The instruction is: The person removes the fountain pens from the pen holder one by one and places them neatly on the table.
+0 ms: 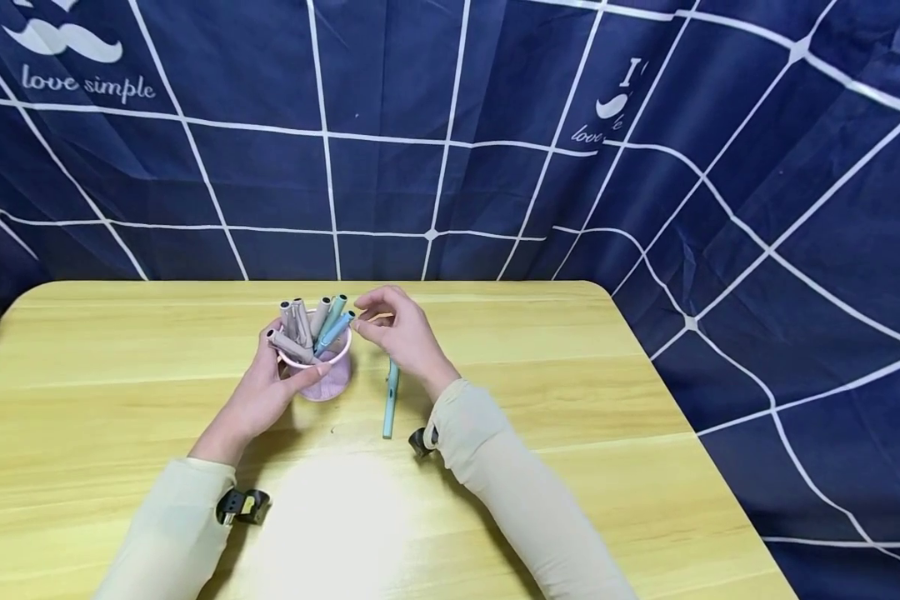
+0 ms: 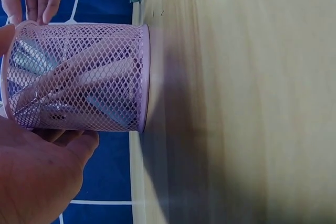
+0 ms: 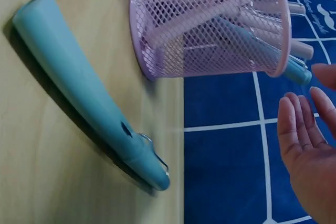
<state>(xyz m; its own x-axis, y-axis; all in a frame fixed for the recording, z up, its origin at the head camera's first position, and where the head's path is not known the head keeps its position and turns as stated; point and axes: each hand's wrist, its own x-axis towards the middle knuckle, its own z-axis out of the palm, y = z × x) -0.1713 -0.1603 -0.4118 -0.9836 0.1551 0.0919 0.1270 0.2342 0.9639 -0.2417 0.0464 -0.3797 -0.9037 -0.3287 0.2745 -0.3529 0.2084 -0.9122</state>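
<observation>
My left hand point(image 1: 261, 398) holds a pink mesh pen holder point(image 1: 332, 382) at its rim, the thumb over the near side. Several pens stand in the holder, grey ones point(image 1: 288, 343) to the left and a blue pen point(image 1: 335, 332) leaning right. Beside that blue pen's cap is my right hand point(image 1: 407, 335), fingers loosely bent. In the right wrist view its fingertips point(image 3: 290, 100) are just apart from the pen's end, and nothing lies between them. A teal pen point(image 1: 391, 402) with a clip lies on the table below the right hand.
The pen holder stands on a wood-grain table point(image 1: 120, 350). A dark blue curtain point(image 1: 390, 175) with white lines hangs behind the table and along its right side. A bright glare spot point(image 1: 330, 525) lies on the table's near part.
</observation>
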